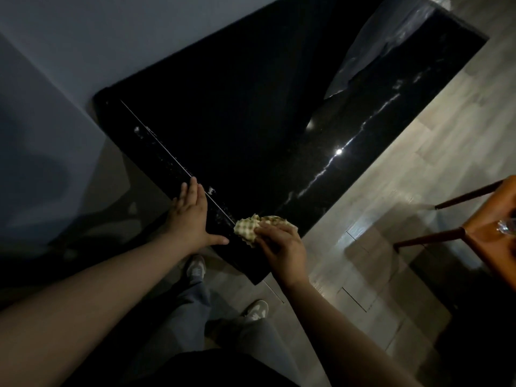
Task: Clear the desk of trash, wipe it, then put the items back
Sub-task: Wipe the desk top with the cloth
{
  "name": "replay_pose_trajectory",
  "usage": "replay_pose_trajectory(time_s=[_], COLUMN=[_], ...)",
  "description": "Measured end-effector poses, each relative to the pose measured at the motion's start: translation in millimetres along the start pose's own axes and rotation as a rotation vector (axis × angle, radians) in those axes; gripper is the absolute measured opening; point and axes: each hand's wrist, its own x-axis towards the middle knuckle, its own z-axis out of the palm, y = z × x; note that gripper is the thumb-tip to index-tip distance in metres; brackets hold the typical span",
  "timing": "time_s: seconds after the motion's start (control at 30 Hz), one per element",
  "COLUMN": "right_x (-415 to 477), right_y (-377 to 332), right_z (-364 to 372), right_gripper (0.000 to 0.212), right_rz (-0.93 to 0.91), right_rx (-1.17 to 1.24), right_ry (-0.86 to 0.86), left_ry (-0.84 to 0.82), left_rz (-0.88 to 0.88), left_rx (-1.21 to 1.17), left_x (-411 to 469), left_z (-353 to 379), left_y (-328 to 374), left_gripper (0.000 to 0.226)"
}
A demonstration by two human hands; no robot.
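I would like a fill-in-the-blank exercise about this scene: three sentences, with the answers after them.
1. The right hand grips a checkered ____ on the desk.
2. The left hand lies flat on the desk's edge and holds ____.
3. The desk's top is ____ in colour.
Answers: cloth; nothing; black.

Dim room, tilted wide-angle view, glare on a glossy black desk (251,121).
The brightest part is the floor (405,169) at right; the wall (55,79) at upper left is grey with soft shadows. 2 small bright spots and a thin streak shine on the desk. Straight edges bend near the corners; the bottom is soft and grainy.
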Motion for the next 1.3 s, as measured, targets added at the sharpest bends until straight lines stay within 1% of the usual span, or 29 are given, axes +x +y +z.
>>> replay_pose_trajectory(time_s=[0.27, 0.37, 0.47, 0.57, 0.67, 0.77, 0.9, 1.0, 1.1, 1.23, 1.3], right_x=[-32, -44, -52, -44, -23, 0, 36, 69, 106, 159, 187], right_y=[11, 20, 27, 20, 5, -13, -39, -61, -86, -126, -145], right_z=[-30, -43, -62, -79, -85, -83, -69, -50, -27, 9, 29], right_gripper=[0.02, 0.021, 0.016, 0.014, 0.019, 0.022, 0.022, 0.021, 0.019, 0.018, 0.018], right_rz=[-0.005, 0.056, 0.115, 0.118, 0.095, 0.024, -0.023, -0.064, -0.101, -0.097, -0.092], right_rx=[0.002, 0.003, -0.012, -0.013, -0.035, 0.001, 0.007, 0.037, 0.067, 0.133, 0.159], right_ry=[0.014, 0.002, -0.023, 0.033, 0.058, 0.062, 0.026, 0.005, -0.007, -0.042, -0.073], left_ry=[-0.005, -0.002, -0.013, -0.012, -0.004, 0.005, 0.045, 0.086, 0.086, 0.074, 0.093], left_rz=[0.004, -0.007, -0.016, -0.028, -0.031, -0.034, -0.072, -0.105, -0.124, -0.142, -0.144], left_rx=[0.007, -0.007, 0.002, -0.007, -0.049, -0.116, -0.181, -0.213, -0.286, -0.379, -0.417], left_x=[-17, -25, -31, -33, -32, -31, -24, -16, -7, 14, 27], left_z=[9, 10, 8, 4, -1, -9, -19, -26, -38, -53, -60], left_y=[9, 11, 13, 15, 14, 6, -17, -41, -70, -111, -129], left_gripper=[0.14, 0.139, 0.139, 0.138, 0.136, 0.134, 0.129, 0.125, 0.122, 0.119, 0.118])
